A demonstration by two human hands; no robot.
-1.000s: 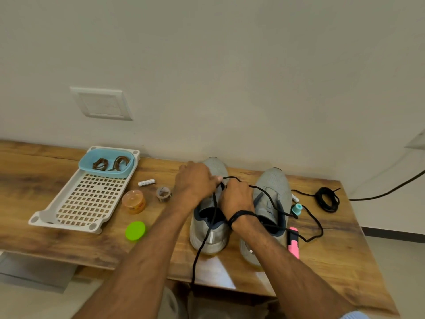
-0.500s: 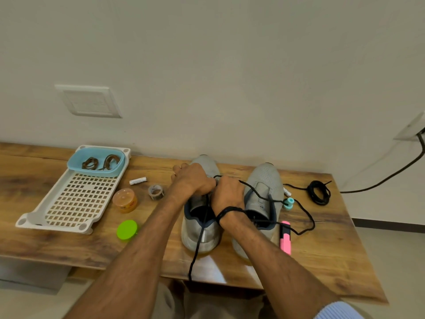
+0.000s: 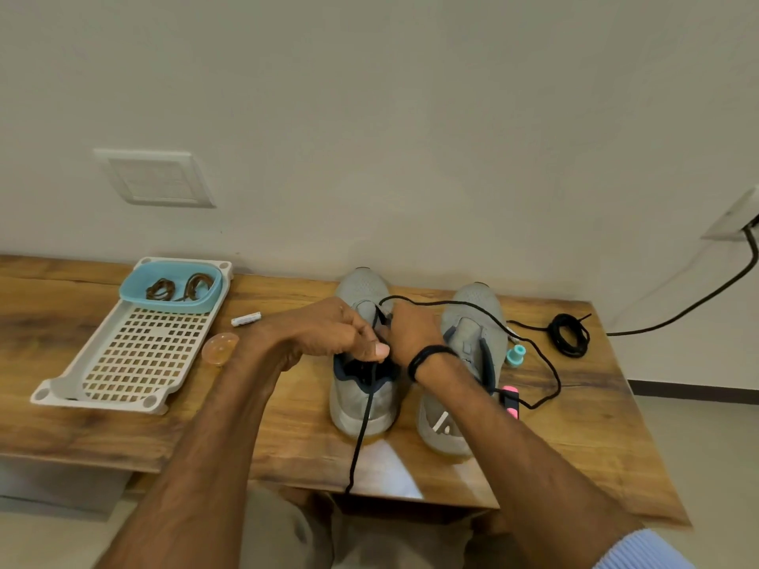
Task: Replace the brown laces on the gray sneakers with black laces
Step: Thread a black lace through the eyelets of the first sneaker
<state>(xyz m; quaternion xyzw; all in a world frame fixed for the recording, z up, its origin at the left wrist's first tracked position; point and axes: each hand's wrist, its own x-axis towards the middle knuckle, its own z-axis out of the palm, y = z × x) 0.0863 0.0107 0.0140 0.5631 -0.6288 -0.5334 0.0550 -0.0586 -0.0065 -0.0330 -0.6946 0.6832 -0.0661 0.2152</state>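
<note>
While over the sneaker (image 3: pixel 361 398), left hand (image 3: pixel 328 330) and right hand (image 3: pixel 415 332), grips tight on black lace (image 3: pixel 363 425).

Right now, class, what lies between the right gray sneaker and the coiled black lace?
The head view shows a small teal cap and a loose black lace strand between that sneaker and the coil.

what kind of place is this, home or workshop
Likely a room in a home, not certain: brown wooden table against a plain white wall, white switch plate on it, black cable running to a wall socket.
</note>
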